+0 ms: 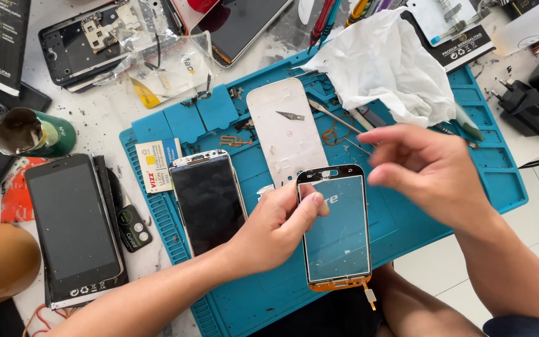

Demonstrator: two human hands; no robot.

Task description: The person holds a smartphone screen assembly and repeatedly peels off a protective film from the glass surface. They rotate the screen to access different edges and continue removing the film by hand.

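Observation:
My left hand (277,226) grips the left edge of a clear phone touch-screen glass (338,231) with a black frame and an orange flex strip at its bottom, holding it over the blue work mat (419,231). My right hand (428,168) hovers just right of the glass and above it, fingers loosely curled and slightly blurred, holding nothing. A phone with a dark screen (208,201) lies on the mat left of my left hand. A white phone back cover (285,134) with a small blade (291,115) on it lies behind the glass.
A crumpled white tissue (385,62) sits at the mat's far side beside tweezers. A large dark phone (73,228) lies left of the mat. A green tape roll (32,132), a brown roll (1,265), an opened phone frame (95,40), and a black charger (528,106) stand around.

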